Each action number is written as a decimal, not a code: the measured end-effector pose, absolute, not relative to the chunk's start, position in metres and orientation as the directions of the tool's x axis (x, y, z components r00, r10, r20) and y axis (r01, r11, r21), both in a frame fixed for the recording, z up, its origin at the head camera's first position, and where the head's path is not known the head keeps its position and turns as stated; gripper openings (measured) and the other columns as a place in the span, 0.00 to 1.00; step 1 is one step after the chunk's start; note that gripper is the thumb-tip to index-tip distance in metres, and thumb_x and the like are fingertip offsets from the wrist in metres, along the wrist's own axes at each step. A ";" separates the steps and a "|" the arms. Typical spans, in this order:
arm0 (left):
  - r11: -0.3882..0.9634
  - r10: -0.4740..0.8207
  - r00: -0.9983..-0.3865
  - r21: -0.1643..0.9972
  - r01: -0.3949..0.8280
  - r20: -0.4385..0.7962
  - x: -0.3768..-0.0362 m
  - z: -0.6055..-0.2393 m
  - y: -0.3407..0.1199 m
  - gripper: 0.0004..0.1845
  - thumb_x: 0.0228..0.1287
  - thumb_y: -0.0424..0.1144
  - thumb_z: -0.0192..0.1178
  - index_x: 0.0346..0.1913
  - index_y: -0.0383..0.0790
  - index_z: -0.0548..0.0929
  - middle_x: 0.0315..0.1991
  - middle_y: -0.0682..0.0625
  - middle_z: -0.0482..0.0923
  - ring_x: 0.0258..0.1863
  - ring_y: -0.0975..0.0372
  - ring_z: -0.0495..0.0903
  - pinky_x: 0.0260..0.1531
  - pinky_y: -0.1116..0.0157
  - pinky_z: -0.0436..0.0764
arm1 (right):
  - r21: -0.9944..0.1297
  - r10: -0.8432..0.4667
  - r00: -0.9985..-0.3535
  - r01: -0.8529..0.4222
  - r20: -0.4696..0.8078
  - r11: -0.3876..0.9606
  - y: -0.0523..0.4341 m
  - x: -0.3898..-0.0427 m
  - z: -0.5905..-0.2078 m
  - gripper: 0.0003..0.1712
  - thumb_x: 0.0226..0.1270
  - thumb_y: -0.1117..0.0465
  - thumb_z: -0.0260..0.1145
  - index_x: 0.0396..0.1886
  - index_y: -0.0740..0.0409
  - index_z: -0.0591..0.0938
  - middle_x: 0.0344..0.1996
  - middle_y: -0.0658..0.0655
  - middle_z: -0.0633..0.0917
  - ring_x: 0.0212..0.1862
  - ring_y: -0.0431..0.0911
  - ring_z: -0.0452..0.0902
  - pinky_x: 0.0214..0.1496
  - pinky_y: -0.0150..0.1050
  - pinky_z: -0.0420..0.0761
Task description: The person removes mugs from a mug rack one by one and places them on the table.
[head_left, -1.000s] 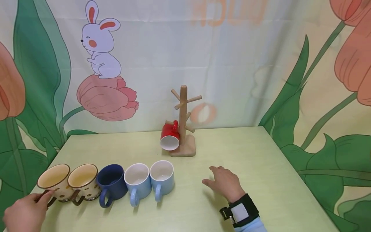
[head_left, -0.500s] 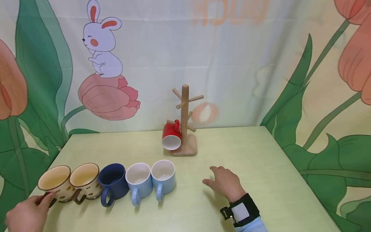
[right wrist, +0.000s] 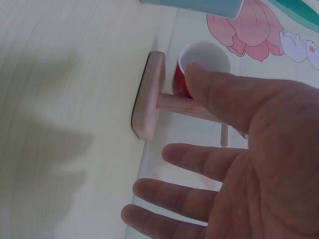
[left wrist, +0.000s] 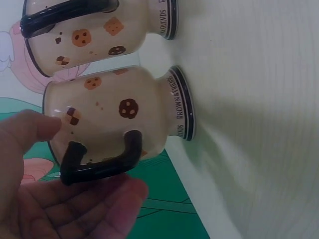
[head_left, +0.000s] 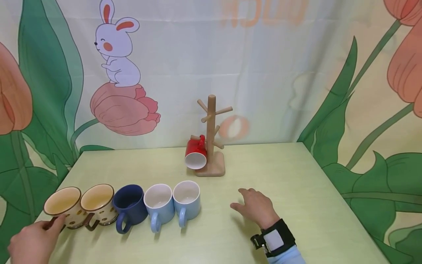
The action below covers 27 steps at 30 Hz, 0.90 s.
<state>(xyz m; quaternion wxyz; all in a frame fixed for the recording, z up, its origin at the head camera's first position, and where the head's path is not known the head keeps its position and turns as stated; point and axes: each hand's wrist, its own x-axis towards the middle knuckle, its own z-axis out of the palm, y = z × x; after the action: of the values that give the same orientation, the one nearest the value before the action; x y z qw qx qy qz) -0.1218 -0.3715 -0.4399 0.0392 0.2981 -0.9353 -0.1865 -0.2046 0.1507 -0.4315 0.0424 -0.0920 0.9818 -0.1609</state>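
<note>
My left hand (head_left: 34, 242) is at the dark brown handle (left wrist: 102, 167) of the leftmost cream mug (head_left: 75, 219), which stands upright and bears a cookie print. In the left wrist view the thumb overlaps the mug's side by the rim, and loosely bent fingers (left wrist: 70, 206) lie alongside the handle rather than through it. A matching cream mug (head_left: 105, 213) stands just right of it. My right hand (head_left: 258, 209) hovers over the table's right half, fingers spread and holding nothing. Behind it to the left, a wooden mug tree (head_left: 211, 123) carries a red mug (head_left: 194, 146) on a low peg.
The row continues rightward with a dark blue mug (head_left: 133, 209) and two light blue mugs, one (head_left: 160, 209) beside the other (head_left: 190, 205). All their handles face me. A printed cloth (head_left: 263, 73) hangs behind the pale green table (head_left: 280, 165).
My left hand has shifted slightly right along the leftmost mug's handle. The view has drifted a little; the mugs and the right hand otherwise keep their places.
</note>
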 end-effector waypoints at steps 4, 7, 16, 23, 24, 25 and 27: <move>0.729 -0.615 -0.788 0.367 -0.578 -0.019 -0.121 -0.434 -0.367 0.34 0.71 0.56 0.45 0.40 0.20 0.78 0.36 0.25 0.78 0.40 0.31 0.74 0.44 0.38 0.70 | -0.323 -0.195 -0.979 -0.169 -0.051 0.931 0.151 -0.205 -0.432 0.34 0.63 0.42 0.69 0.59 0.62 0.80 0.50 0.64 0.83 0.49 0.58 0.81 0.46 0.54 0.80; 0.720 -0.641 -0.767 0.356 -0.596 0.013 -0.120 -0.429 -0.362 0.35 0.71 0.55 0.43 0.49 0.17 0.74 0.45 0.22 0.75 0.46 0.29 0.72 0.49 0.38 0.70 | -0.323 -0.197 -0.979 -0.173 -0.043 0.931 0.151 -0.206 -0.432 0.34 0.63 0.42 0.69 0.59 0.62 0.80 0.49 0.64 0.84 0.49 0.59 0.81 0.46 0.54 0.80; 0.792 -0.542 -0.834 0.395 -0.465 0.104 -0.128 -0.399 -0.339 0.37 0.73 0.54 0.50 0.61 0.17 0.67 0.58 0.19 0.63 0.58 0.28 0.63 0.52 0.33 0.68 | -0.328 -0.198 -0.979 -0.173 -0.044 0.929 0.150 -0.204 -0.433 0.34 0.62 0.42 0.70 0.59 0.63 0.80 0.49 0.64 0.84 0.48 0.58 0.81 0.45 0.54 0.80; 0.923 -0.277 -0.910 0.349 -0.163 0.308 -0.145 -0.390 -0.306 0.31 0.69 0.50 0.60 0.52 0.18 0.75 0.51 0.19 0.70 0.48 0.27 0.70 0.40 0.33 0.72 | -0.315 -0.194 -0.980 -0.168 -0.052 0.934 0.151 -0.206 -0.431 0.34 0.63 0.42 0.69 0.59 0.62 0.80 0.49 0.64 0.83 0.49 0.58 0.81 0.45 0.54 0.80; 0.933 -0.241 -0.914 0.337 -0.126 0.326 -0.148 -0.388 -0.299 0.31 0.69 0.50 0.61 0.52 0.18 0.76 0.50 0.19 0.71 0.48 0.27 0.71 0.40 0.33 0.72 | -0.313 -0.196 -0.979 -0.171 -0.050 0.934 0.151 -0.207 -0.431 0.34 0.63 0.42 0.69 0.59 0.63 0.80 0.49 0.64 0.83 0.49 0.58 0.81 0.45 0.54 0.80; 0.939 -0.214 -0.917 0.330 -0.098 0.337 -0.152 -0.386 -0.292 0.31 0.68 0.50 0.61 0.53 0.18 0.76 0.51 0.20 0.71 0.48 0.28 0.71 0.41 0.33 0.73 | -0.313 -0.196 -0.979 -0.172 -0.049 0.934 0.151 -0.206 -0.430 0.34 0.63 0.42 0.69 0.59 0.63 0.80 0.49 0.64 0.83 0.48 0.58 0.81 0.45 0.54 0.80; 0.947 -0.168 -0.925 0.317 -0.055 0.340 -0.160 -0.382 -0.278 0.31 0.67 0.50 0.63 0.54 0.19 0.77 0.51 0.20 0.71 0.49 0.29 0.71 0.42 0.33 0.73 | -0.313 -0.196 -0.979 -0.171 -0.049 0.934 0.151 -0.207 -0.430 0.35 0.63 0.42 0.69 0.60 0.62 0.80 0.50 0.64 0.83 0.49 0.58 0.81 0.45 0.54 0.80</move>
<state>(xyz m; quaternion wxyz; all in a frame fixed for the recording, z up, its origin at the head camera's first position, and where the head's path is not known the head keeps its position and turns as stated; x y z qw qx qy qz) -0.1602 -0.2779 -0.3820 0.1843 0.0574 -0.9693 -0.1526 -0.2066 0.1507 -0.4296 0.0397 -0.0934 0.9826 -0.1554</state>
